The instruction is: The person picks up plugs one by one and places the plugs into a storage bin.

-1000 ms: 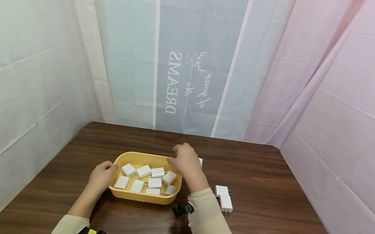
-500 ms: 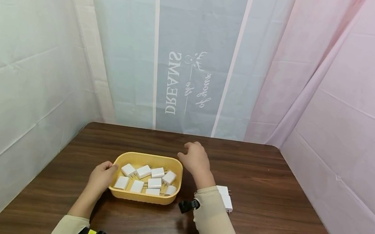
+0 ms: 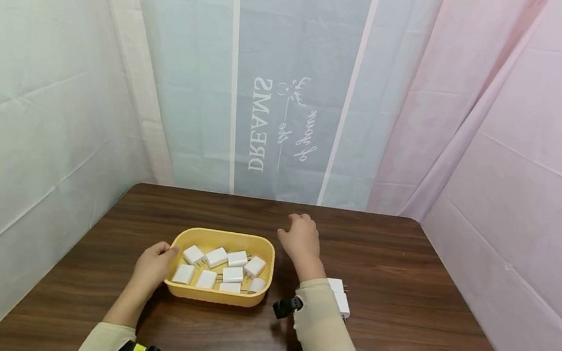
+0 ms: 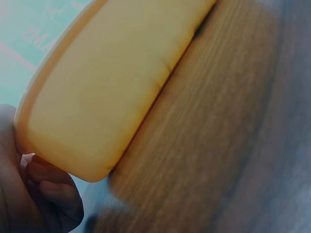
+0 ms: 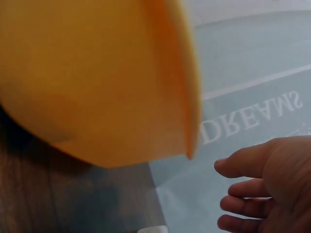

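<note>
A yellow plastic bin (image 3: 215, 297) stands on the table, with several white plug-in chargers (image 3: 206, 279) lying loose in it, some showing metal prongs. My left hand (image 3: 152, 266) grips the bin's left end; in the left wrist view its thumb and curled fingers pinch the rim at the corner. Beyond the bin's right end hovers my right hand (image 3: 301, 241), holding nothing, its fingers loosely bent and spread from the thumb. The right wrist view shows that hand (image 5: 272, 187) apart from the bin's wall (image 5: 97, 87), and the edge of a white object (image 5: 153, 229) low in the frame.
More white chargers (image 3: 341, 301) lie on the dark wood table (image 3: 412, 314) right of the bin, partly hidden by the right sleeve (image 3: 332, 345). A lettered curtain (image 3: 282, 128) hangs behind the table, and pale cloth walls flank both sides.
My right hand has drawn away from the bin's right rim, moving right, and its forearm now covers part of the chargers on the table. The left hand keeps its grip.
</note>
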`<state>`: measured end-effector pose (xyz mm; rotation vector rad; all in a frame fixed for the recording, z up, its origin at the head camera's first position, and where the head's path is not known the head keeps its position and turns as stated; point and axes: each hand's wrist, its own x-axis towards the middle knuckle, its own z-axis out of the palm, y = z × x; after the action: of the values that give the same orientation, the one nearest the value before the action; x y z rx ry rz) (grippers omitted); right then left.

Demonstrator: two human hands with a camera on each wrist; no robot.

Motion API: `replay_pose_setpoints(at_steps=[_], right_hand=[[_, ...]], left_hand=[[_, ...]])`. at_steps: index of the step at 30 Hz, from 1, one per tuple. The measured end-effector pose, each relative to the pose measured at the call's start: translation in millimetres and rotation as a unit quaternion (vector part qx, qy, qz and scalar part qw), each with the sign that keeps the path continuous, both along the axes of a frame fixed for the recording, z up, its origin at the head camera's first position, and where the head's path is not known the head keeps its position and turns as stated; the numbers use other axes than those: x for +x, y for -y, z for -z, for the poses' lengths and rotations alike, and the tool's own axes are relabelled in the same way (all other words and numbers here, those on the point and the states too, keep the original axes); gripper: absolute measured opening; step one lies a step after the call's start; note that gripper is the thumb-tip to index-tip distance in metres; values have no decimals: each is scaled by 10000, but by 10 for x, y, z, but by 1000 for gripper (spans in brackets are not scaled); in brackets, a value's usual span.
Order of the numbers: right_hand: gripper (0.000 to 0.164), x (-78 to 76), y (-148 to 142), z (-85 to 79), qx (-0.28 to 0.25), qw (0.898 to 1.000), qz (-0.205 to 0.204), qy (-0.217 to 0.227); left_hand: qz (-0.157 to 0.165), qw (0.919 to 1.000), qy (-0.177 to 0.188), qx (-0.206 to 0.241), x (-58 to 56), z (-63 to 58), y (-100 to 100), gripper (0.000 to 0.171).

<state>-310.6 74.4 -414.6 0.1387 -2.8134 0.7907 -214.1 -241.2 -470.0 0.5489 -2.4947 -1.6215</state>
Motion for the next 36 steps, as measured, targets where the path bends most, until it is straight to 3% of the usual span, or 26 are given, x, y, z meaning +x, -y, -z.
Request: replay_pose_setpoints(at_steps=[16, 36], right_hand=[[57, -154, -62, 339, 131, 9994, 108, 315], [58, -215, -124, 568, 349, 9980, 245, 473]], left_hand=[[13, 10000, 0, 23, 3, 33, 13, 36], [50, 10000, -34, 54, -20, 36, 15, 38]])
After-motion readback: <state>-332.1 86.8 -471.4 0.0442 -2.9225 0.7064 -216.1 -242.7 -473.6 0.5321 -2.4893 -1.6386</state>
